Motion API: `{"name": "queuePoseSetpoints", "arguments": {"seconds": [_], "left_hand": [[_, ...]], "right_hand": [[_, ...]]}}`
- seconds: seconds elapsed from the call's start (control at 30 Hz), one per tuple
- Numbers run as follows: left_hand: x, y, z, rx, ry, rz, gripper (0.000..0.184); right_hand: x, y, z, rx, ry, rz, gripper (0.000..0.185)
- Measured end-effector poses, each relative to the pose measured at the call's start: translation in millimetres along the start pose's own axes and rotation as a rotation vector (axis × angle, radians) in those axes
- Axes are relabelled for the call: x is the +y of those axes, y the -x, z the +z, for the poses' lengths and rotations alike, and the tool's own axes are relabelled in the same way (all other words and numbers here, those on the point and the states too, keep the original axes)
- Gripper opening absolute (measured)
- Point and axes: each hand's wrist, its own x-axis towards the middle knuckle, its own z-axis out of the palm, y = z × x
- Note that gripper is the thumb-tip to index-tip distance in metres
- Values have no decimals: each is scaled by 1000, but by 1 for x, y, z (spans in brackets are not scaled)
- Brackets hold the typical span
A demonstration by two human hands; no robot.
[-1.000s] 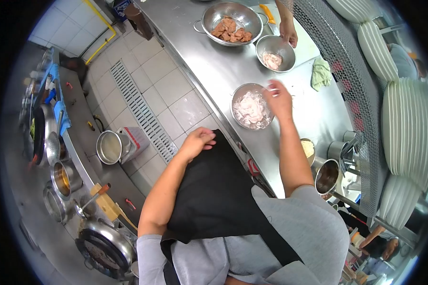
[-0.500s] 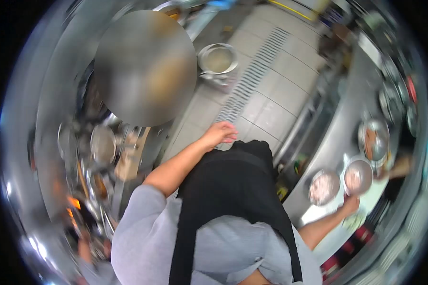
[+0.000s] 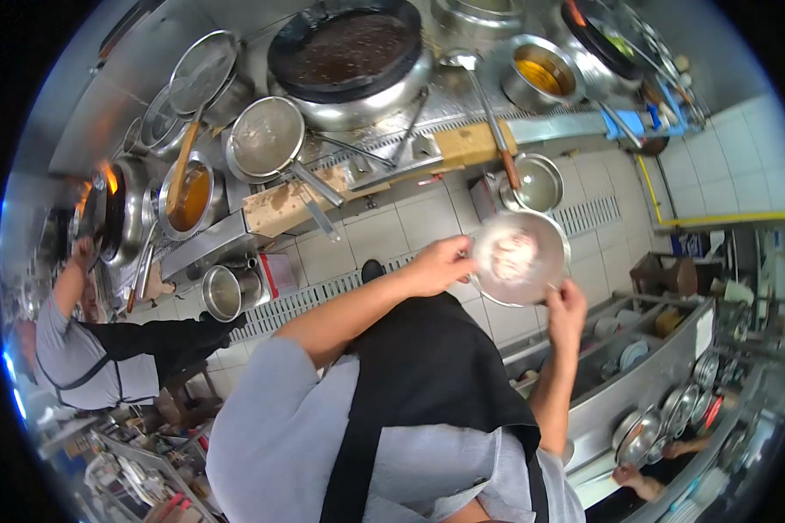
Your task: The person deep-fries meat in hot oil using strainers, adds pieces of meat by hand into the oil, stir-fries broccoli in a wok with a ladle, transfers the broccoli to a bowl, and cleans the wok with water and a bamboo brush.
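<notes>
Tiled floor runs between the stove line and a steel counter. Bowl is in the air over that gap, in front of the torso, pale wet-looking pieces inside. On my feed its mouth faces the camera; can't read the exact tilt. Left hand has thumb and fingers closed at one side of the rim, right hand grips the rim on the opposite side, lower down. Underside contact hidden from me.

Just beyond the bowl: pot and a ladle's wooden handle sticking out past the stove edge. Further out, wok of dark liquid. Co-worker is at the far end near a flame; another person's hand is at the counter side.

Risks, my read: rim-only grip, so wet fingers could slip and drop the bowl. Uneven lift could tip it and slide the pieces out. Moving stoveward, bowl or left forearm could snag that handle. Splashes on tile would make footing slick.
</notes>
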Motion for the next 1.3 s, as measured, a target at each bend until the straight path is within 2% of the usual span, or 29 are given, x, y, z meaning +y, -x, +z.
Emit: {"name": "queuePoseSetpoints", "arguments": {"seconds": [0.03, 0.1, 0.13, 0.2, 0.33, 0.4, 0.47, 0.53, 0.6, 0.67, 0.77, 0.8, 0.83, 0.9, 1.0, 1.03, 1.13, 1.23, 1.3], "left_hand": [[-9, 11, -27, 121, 35, -26, 27], [-6, 46, -85, 318, 135, 170, 25], [4, 67, -108, 400, 202, 195, 26], [0, 101, -150, 588, 251, 177, 22], [-6, 145, -212, 821, 393, 188, 15], [-2, 159, -231, 883, 439, 189, 11], [-2, 168, -247, 933, 479, 179, 9], [-3, 174, -259, 974, 507, 171, 8], [-8, 175, -272, 1006, 544, 210, 7], [-6, 168, -279, 1039, 574, 245, 7], [11, 157, -287, 1103, 595, 311, 8], [11, 152, -291, 1120, 566, 309, 8], [12, 146, -295, 1134, 536, 308, 7], [16, 126, -301, 1161, 495, 311, 8], [29, 89, -306, 1202, 450, 324, 10], [35, 77, -305, 1239, 429, 313, 11], [59, 42, -300, 1332, 385, 340, 12], [77, 12, -302, 1354, 376, 408, 12], [88, -2, -302, 1357, 384, 461, 14]], "right_hand": [[-26, -20, 29, -118, -86, -3, 20], [-73, -56, 92, -284, -339, -4, 23], [-90, -74, 120, -328, -506, 0, 27], [-101, -122, 181, -411, -622, 194, 36], [-83, -208, 315, -423, -598, 526, 47], [-94, -232, 366, -430, -565, 636, 45], [-104, -245, 388, -491, -613, 678, 31], [-111, -253, 392, -622, -663, 674, 23], [-126, -251, 375, -572, -763, 671, 19], [-157, -230, 333, -470, -852, 638, 17], [-167, -197, 241, -508, -822, 401, 17], [-137, -199, 209, -690, -823, 288, 27], [-143, -184, 184, -692, -820, 212, 53], [-146, -176, 142, -770, -774, 327, 82], [-142, -198, 115, -857, -864, 376, 93], [-168, -204, 105, -792, -680, 355, 81], [-167, -258, 76, -763, -64, -1, 77], [-202, -296, 75, -736, 159, -418, 64], [-234, -308, 92, -708, 248, -583, 61]]}}
